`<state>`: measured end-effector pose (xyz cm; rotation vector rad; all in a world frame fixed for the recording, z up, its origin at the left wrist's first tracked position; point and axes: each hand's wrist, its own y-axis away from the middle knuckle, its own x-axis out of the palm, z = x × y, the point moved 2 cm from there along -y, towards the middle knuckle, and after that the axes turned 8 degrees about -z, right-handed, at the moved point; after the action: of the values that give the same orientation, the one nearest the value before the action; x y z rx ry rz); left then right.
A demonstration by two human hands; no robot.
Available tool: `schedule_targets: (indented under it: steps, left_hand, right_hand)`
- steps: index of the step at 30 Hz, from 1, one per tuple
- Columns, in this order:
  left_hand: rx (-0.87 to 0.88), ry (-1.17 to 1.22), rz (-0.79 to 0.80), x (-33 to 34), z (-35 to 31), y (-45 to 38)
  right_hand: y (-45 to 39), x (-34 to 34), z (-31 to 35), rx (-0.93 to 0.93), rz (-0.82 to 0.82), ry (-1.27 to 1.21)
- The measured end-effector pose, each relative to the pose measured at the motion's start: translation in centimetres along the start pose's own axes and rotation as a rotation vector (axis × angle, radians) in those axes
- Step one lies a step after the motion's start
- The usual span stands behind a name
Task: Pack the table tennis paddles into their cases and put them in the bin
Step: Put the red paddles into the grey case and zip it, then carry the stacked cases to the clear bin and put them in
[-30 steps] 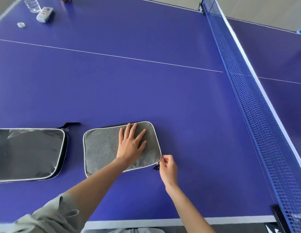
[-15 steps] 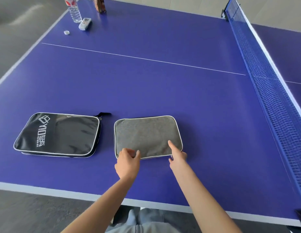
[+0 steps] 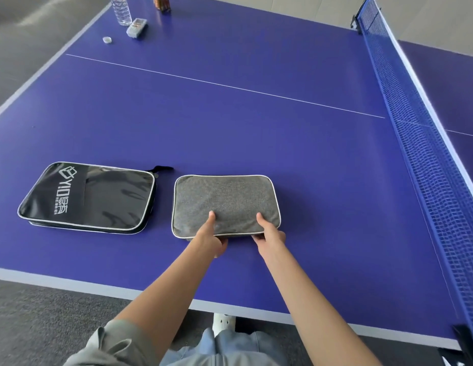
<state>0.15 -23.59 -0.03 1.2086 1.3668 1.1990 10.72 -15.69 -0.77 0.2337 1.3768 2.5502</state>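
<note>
A purple table tennis table (image 3: 230, 122) fills the view, with a thin white centre line running across it and a blue net (image 3: 425, 143) along its right side. Grey carpet lies beyond the near and left edges, and pale floor shows past the far edge. At the far left corner stand a clear water bottle (image 3: 121, 10), a small white device (image 3: 136, 27) and a loose cap (image 3: 107, 40); a brownish object at the far edge is cut off by the frame and cannot be made out.

Near the front edge lies the grey case (image 3: 226, 204), flat and closed, with the black case (image 3: 87, 198) just beside it on the left, apart from it. The left hand (image 3: 210, 237) and right hand (image 3: 269, 232) both grip the grey case's near edge, thumbs on top; the fingers go under it and are hidden. No paddle can be seen, and whether one is inside either case cannot be told.

Half a second ago the left hand was curled at the near edge and the right had a finger pointing onto the case's near right corner; now both clasp the edge, and the view has pulled back
</note>
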Motion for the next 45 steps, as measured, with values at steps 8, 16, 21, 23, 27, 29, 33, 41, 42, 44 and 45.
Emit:
schedule_targets:
  steps: [8,16,21,23,27,29,33,41,42,44,45]
  left_hand:
    - [0.198,0.063,0.228,-0.3,-1.0,0.0]
    - [0.402,0.036,0.274,-1.8,-8.3,1.7]
    - [0.473,0.024,0.221,-6.2,-16.2,1.5]
    - [0.467,0.017,0.215,-8.1,-19.1,1.2]
    - [0.460,-0.027,0.223,-11.6,-23.9,0.1]
    - [0.448,-0.039,0.218,-13.1,-25.7,-0.4]
    - [0.441,-0.089,0.196,-15.5,-28.3,-1.4]
    - [0.488,-0.217,0.081,-18.0,-29.5,-3.5]
    - [0.491,-0.227,0.090,-18.1,-29.7,-3.6]
    - [0.479,-0.241,0.117,-18.4,-30.2,-3.8]
    - [0.474,-0.261,0.127,-18.5,-30.4,-3.8]
  right_hand:
    - [1.4,0.3,-0.3,0.002,0.175,-0.133]
    - [5.3,5.8,-1.9,-0.061,0.343,-0.203]
    - [9.1,11.3,-8.0,-0.006,0.383,-0.215]
    - [10.6,13.2,-10.7,0.021,0.378,-0.222]
    - [12.7,16.5,-15.2,0.038,0.350,-0.233]
    - [13.8,17.8,-17.0,0.032,0.327,-0.239]
    - [15.1,19.1,-20.0,0.038,0.294,-0.251]
    - [14.3,19.0,-22.6,-0.009,0.180,-0.111]
    - [14.0,19.0,-22.4,-0.020,0.173,-0.066]
    - [13.8,19.1,-21.9,-0.034,0.143,0.000]
    - [13.7,19.1,-21.8,-0.048,0.116,0.024]
